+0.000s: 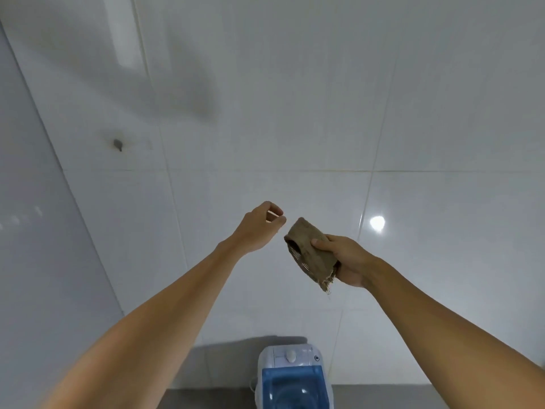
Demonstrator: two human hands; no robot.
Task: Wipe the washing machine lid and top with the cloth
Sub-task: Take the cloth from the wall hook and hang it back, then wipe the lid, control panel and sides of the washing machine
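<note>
The cloth (309,252) is coarse brown woven fabric, matt, its lower edge frayed into loose threads. The wall (427,113) is glossy white tile that mirrors a bright light spot, with thin grout lines. The washer (293,376) is smooth white plastic; its lid (290,382) is shiny translucent blue plastic. The floor (206,399) looks matt grey.

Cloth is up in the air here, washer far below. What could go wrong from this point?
The cloth is pinched only by the right hand, frayed corner dangling, so it might slip. The left hand is off it, giving no backup. Both hands are raised far above the washer, so wiping has not begun.
</note>
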